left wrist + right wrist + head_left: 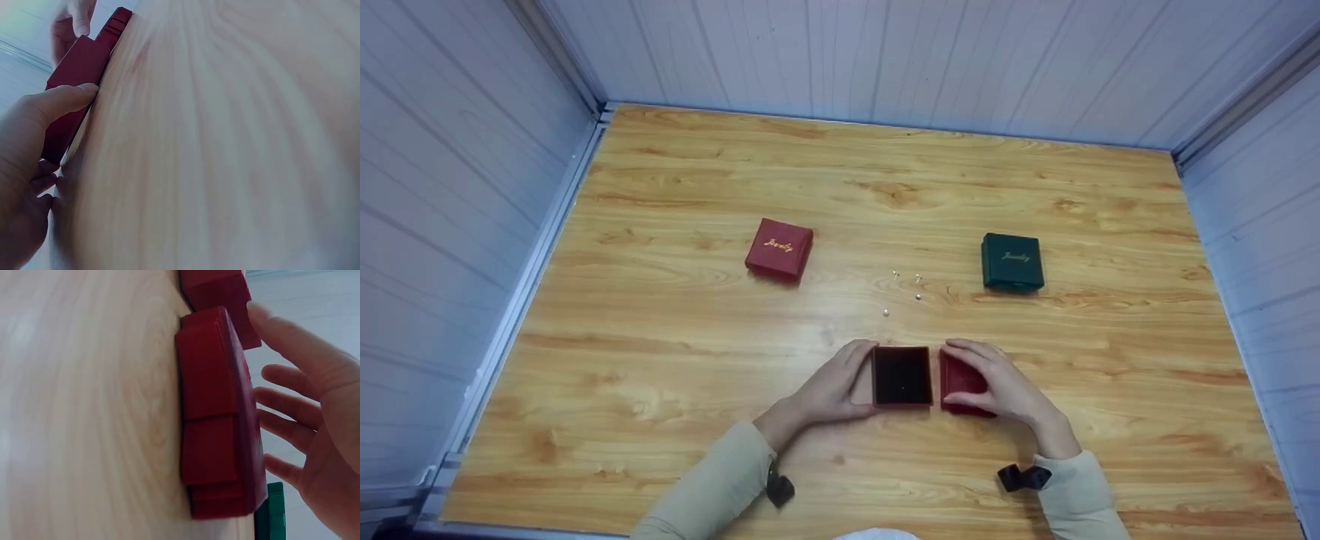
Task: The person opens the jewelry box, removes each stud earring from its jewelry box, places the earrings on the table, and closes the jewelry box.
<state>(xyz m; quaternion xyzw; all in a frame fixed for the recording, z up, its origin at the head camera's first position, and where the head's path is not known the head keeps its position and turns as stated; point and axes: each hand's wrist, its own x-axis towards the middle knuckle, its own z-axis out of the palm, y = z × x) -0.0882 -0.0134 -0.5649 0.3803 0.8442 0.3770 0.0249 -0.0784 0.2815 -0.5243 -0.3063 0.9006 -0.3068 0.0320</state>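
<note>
The left hand (pixel 826 390) grips an open box (pixel 902 376), thumb on its near side, at the desk's (pixel 660 360) near middle. Just right lies a red lid (pixel 961 376); the right hand (pixel 1006 388) spreads over it, contact unclear. Farther off, small studs (pixel 918 277) lie between red (pixel 780 250) and green cases (pixel 1012 262).

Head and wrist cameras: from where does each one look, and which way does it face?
Head: worn on the head, faces forward and down at the wooden table and open red box; sleeves, left hand and right hand show.
Left wrist: on that wrist, faces low along the table; left hand at the box, right hand beyond.
Right wrist: on that wrist, faces low across the table at a red box piece; right hand shows.
Shared: head and right wrist views show the green jewelry box.
</note>
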